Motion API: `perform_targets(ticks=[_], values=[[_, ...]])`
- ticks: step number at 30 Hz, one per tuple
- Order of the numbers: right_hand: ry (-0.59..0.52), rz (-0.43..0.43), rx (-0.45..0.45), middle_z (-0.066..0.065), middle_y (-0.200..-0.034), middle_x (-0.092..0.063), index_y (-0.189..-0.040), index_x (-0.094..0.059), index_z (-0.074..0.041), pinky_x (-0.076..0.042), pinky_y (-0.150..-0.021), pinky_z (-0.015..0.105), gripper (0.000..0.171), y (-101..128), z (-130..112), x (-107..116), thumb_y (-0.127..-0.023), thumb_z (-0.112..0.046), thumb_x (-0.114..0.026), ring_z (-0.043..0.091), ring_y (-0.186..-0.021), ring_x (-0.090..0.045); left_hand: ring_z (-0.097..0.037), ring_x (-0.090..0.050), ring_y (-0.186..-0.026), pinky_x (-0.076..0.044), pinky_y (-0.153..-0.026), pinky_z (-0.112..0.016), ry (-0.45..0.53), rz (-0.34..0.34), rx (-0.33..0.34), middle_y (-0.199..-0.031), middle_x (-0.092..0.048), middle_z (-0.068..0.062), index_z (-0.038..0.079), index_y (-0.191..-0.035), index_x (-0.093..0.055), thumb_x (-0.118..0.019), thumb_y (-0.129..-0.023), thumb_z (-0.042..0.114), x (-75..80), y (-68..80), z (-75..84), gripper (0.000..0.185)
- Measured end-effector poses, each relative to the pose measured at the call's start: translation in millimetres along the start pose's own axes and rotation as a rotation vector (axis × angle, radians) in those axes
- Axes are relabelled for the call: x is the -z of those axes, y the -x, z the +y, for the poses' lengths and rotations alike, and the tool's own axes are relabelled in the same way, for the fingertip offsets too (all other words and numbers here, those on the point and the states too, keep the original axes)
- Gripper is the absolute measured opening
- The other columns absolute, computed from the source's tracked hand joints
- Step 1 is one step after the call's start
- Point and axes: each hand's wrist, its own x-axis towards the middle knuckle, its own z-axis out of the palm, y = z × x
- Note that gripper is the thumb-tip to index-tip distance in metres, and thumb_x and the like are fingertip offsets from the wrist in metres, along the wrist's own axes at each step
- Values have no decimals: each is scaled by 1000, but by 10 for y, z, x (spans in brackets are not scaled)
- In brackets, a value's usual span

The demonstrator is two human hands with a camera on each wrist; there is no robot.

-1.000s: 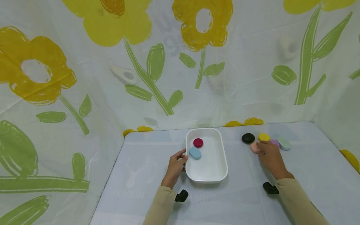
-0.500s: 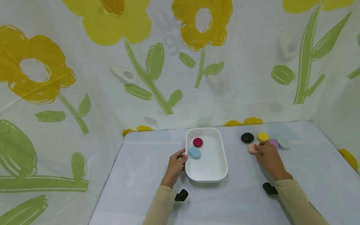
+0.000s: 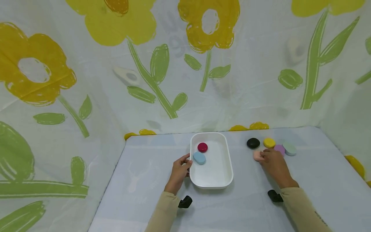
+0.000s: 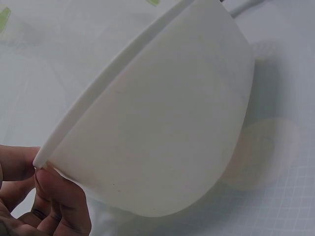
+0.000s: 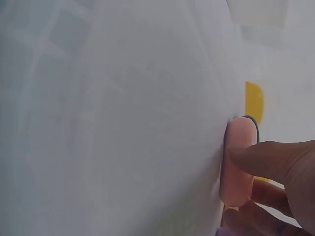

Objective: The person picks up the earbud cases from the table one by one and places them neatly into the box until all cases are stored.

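My left hand (image 3: 177, 173) holds a white rectangular tray (image 3: 217, 178) by its left rim; in the left wrist view the thumb and fingers pinch that rim from both sides. Inside the tray lie a red round pebble-like piece (image 3: 202, 147) and a light blue oval one (image 3: 199, 158). To the right, my right hand (image 3: 276, 166) pinches a smooth pink rounded piece (image 3: 257, 156). The right wrist view has this pink piece (image 5: 237, 184) on edge, low at the tabletop, with the thumb on one side and fingers on the other.
Around the right hand lie a black piece (image 3: 253, 143), a yellow piece (image 3: 269, 142), a purple piece (image 3: 279, 149) and a pale green piece (image 3: 289, 149). Flower-printed cloth (image 3: 249, 106) hangs behind the white-covered table (image 3: 139, 206).
The right hand has shifted slightly left and nearer with the pink piece, away from the black and yellow ones. The left hand stays at the tray's rim.
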Motion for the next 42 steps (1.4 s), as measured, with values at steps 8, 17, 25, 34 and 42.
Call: perform_targets(ticks=[8, 17, 25, 34, 42], values=[[-11, -52, -60, 40, -118, -67, -112, -70, 22, -54, -93, 66, 32, 17, -91, -13, -83, 13, -80, 56, -111, -63, -17, -58, -73, -53, -59, -24, 9, -7, -9, -109, -57, -9, 0, -153, -54, -60, -109, 12, 37, -4, -4, 46], [-15, -84, -96, 39, -120, -66, -113, -70, 22, -52, -96, 66, 32, 37, -139, 14, -85, 12, -79, 56, -114, -63, -18, -59, -74, -55, -60, -26, 11, 0, 2, -110, -58, -9, 1, -152, -55, -60, -109, 13, 31, -2, -11, 46], [-22, -44, -60, 37, -110, -70, -107, -71, 21, -55, -90, 64, 26, 49, -159, 14, -84, 11, -80, 52, -103, -67, -18, -59, -74, -55, -61, -27, 10, 6, 9, -110, -57, -9, 2, -153, -55, -61, -109, 13, 21, 9, -3, 45], [-42, -88, -103, 35, -114, -70, -115, -68, 20, -53, -93, 65, 29, 85, -166, 47, -94, 1, -75, 52, -107, -66, -18, -59, -76, -55, -61, -26, 18, 1, 9, -111, -57, -9, 2, -153, -55, -61, -109, 14, 6, 2, -14, 46], [-139, -69, -121, 34, -119, -69, -123, -67, 17, -59, -86, 58, 37, 133, -226, 35, -91, 3, -78, 47, -107, -65, -16, -59, -72, -53, -58, -24, 31, -13, 4, -110, -57, -8, 2, -152, -56, -60, -108, 12, 6, -21, -32, 45]])
